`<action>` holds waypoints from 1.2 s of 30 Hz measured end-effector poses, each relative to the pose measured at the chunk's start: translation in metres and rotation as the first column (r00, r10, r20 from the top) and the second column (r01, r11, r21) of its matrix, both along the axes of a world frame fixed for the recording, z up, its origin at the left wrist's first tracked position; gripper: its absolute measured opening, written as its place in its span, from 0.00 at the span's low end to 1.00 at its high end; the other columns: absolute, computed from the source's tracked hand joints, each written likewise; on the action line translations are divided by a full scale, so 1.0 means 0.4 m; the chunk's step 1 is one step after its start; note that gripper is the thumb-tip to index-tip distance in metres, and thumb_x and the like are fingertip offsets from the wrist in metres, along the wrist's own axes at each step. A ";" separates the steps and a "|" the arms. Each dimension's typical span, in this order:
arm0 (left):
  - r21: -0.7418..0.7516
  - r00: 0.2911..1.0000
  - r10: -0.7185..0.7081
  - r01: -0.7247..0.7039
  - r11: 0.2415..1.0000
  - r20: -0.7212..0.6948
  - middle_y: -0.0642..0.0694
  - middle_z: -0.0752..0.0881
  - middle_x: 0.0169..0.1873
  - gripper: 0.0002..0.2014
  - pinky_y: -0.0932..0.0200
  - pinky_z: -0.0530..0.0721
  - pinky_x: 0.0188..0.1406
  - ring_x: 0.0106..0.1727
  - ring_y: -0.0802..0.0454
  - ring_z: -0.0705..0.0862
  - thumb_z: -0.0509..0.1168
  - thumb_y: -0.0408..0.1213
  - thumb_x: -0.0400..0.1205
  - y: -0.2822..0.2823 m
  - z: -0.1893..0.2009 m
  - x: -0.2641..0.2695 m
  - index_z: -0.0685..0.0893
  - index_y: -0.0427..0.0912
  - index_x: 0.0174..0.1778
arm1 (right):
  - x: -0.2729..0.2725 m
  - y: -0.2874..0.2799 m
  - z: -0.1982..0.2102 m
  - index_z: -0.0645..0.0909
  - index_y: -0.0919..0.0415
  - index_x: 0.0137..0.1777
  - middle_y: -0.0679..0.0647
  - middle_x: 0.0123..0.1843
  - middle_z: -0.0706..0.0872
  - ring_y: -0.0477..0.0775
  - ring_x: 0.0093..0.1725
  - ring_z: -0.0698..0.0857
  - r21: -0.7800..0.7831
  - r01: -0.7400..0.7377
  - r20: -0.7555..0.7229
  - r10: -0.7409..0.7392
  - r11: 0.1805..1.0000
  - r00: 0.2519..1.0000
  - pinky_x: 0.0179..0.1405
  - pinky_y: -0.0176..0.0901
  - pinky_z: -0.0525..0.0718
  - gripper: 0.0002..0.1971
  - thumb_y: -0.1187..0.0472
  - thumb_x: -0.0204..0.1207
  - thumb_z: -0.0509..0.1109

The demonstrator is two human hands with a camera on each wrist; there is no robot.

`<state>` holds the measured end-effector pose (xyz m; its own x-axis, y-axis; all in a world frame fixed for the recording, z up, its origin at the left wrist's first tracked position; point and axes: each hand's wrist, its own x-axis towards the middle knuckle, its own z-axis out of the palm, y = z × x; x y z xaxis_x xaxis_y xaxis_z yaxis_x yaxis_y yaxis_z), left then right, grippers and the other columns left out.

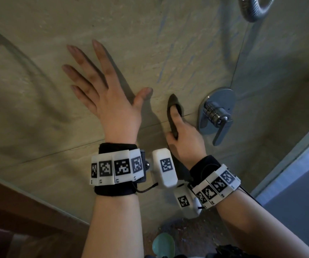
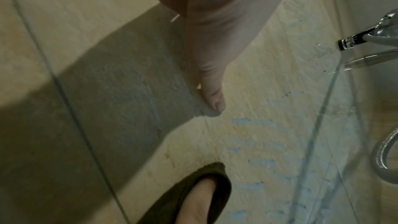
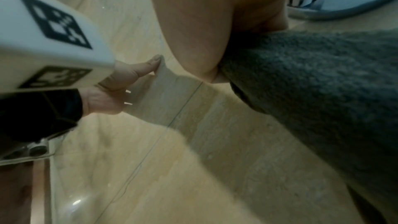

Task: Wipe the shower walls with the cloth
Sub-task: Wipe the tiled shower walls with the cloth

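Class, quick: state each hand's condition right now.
Left hand: open, fingers spread flat on the shower wall.
Right hand: grips the dark cloth against the wall.

This is a shower stall in a bathroom, most likely in a home. The walls (image 1: 168, 34) are faced with large beige stone-look tiles divided by thin grout lines, and two tiled walls meet in a corner on the right. A chrome mixer valve (image 1: 217, 112) with a lever handle is fixed to the wall on an oval plate. A ribbed metal shower hose (image 1: 255, 10) loops down at the far right. A speckled brown floor (image 1: 192, 233) lies below, and a dark wooden edge (image 1: 19, 207) borders the tiles at the near left.
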<state>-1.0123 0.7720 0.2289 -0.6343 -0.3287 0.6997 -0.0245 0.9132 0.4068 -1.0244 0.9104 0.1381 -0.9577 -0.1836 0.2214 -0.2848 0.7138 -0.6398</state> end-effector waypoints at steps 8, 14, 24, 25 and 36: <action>0.005 0.999 -0.032 0.033 0.999 -0.014 0.23 0.43 0.81 0.59 0.33 0.36 0.77 0.80 0.21 0.39 0.68 0.68 0.70 -0.005 -0.003 -0.002 0.45 0.36 0.85 | -0.021 0.028 0.025 0.46 0.43 0.84 0.60 0.57 0.83 0.64 0.51 0.84 -0.147 0.212 -0.011 -0.216 0.966 0.976 0.49 0.59 0.84 0.41 0.62 0.76 0.64; 0.000 0.999 -0.038 0.038 0.999 -0.016 0.22 0.42 0.81 0.59 0.32 0.36 0.77 0.80 0.20 0.39 0.65 0.71 0.71 -0.007 -0.003 -0.004 0.45 0.36 0.85 | -0.013 -0.005 0.023 0.38 0.43 0.84 0.57 0.46 0.83 0.62 0.44 0.84 -0.171 0.206 0.045 -0.201 0.963 0.979 0.46 0.54 0.83 0.43 0.59 0.78 0.63; -0.008 1.000 -0.024 0.024 1.000 -0.017 0.22 0.43 0.81 0.59 0.32 0.36 0.78 0.80 0.21 0.39 0.67 0.70 0.71 -0.005 -0.005 -0.002 0.46 0.36 0.85 | -0.010 0.016 0.033 0.37 0.40 0.82 0.53 0.47 0.81 0.58 0.43 0.83 -0.044 0.195 0.012 -0.195 0.980 0.981 0.45 0.54 0.84 0.42 0.58 0.78 0.62; -0.006 1.000 -0.026 0.026 1.000 -0.016 0.22 0.43 0.81 0.59 0.32 0.36 0.78 0.80 0.21 0.39 0.67 0.70 0.71 -0.005 -0.004 -0.001 0.46 0.36 0.85 | -0.012 0.021 0.037 0.36 0.38 0.81 0.54 0.47 0.82 0.60 0.43 0.84 -0.088 0.217 0.020 -0.217 0.972 0.976 0.45 0.57 0.85 0.44 0.60 0.76 0.62; 0.050 0.999 -0.021 0.022 0.999 -0.035 0.24 0.41 0.81 0.61 0.31 0.34 0.77 0.80 0.22 0.37 0.70 0.67 0.70 0.017 0.001 -0.006 0.45 0.36 0.85 | 0.014 -0.011 0.032 0.30 0.46 0.83 0.56 0.41 0.81 0.61 0.40 0.84 -0.170 0.134 0.105 -0.117 0.976 0.988 0.42 0.51 0.84 0.46 0.58 0.79 0.62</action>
<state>-1.0145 0.7787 0.2292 -0.6176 -0.3503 0.7042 0.0097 0.8919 0.4522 -1.0190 0.9061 0.1510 -0.9886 -0.0266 0.1479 -0.1329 0.6139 -0.7781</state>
